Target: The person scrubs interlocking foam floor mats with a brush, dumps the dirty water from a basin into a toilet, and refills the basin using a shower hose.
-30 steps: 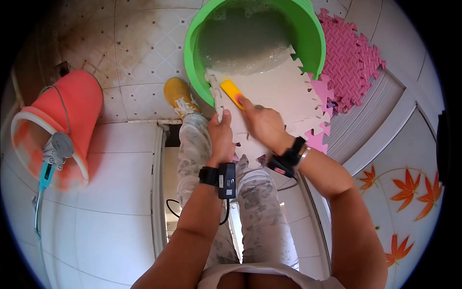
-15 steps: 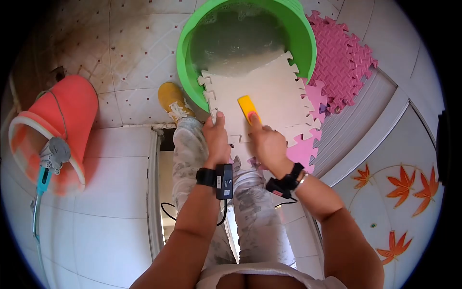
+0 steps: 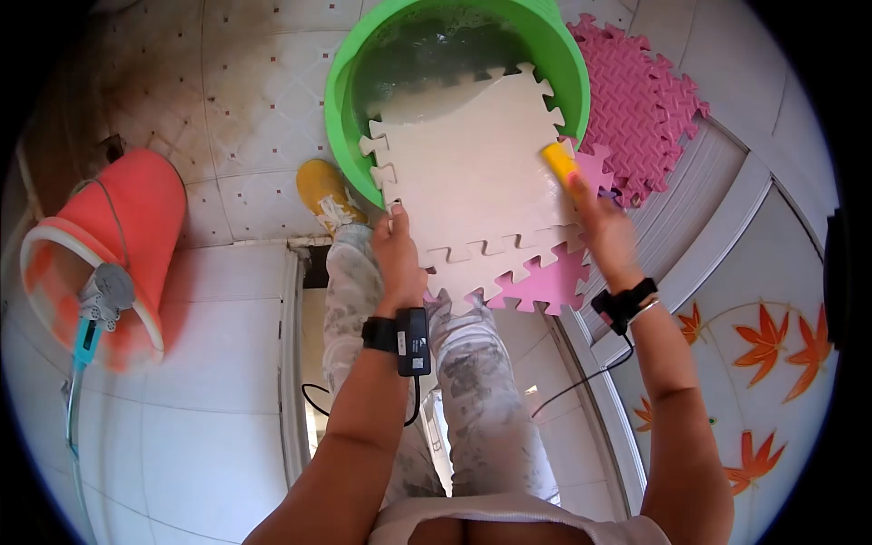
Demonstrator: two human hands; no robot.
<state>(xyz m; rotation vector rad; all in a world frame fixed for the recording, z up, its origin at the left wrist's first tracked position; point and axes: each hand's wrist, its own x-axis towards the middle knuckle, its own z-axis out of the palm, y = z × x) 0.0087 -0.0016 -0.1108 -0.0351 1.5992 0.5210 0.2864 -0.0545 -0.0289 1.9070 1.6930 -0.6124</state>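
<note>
Far left: a red bucket (image 3: 136, 204) with a pale rim, its mouth facing the lower left.
Shower head (image 3: 113, 287): grey, on a turquoise handle, set over the front of the bucket's rim.
Yellow shoe (image 3: 320, 193): white-laced, on patterned floor tiles (image 3: 259, 118), just beside the basin.
Green basin (image 3: 337, 118): holds murky water (image 3: 400, 68) with some foam near its far side.
Left hand (image 3: 398, 254): closed on the near left edge of the white foam tile, thumb on top; a black box (image 3: 414, 342) is strapped at the wrist.
White foam tile (image 3: 472, 173): far end dipped in the water, the rest sloping out over the basin's near rim toward the knees; more white foam shows past its near toothed line, under it or joined, I cannot tell.
Pink foam tile (image 3: 545, 289): mostly covered, showing beneath the white foam at the near right.
Yellow tool (image 3: 558, 162): at the white tile's right edge, near the basin's rim; its working side is hidden.
Right hand (image 3: 607, 234): wrapped around the near end of the yellow tool, a black strap at the wrist.
Pink mats (image 3: 629, 104): ridged, piled beside the basin.
Far right: a pale panel (image 3: 699, 400) with orange leaves (image 3: 765, 350).
</note>
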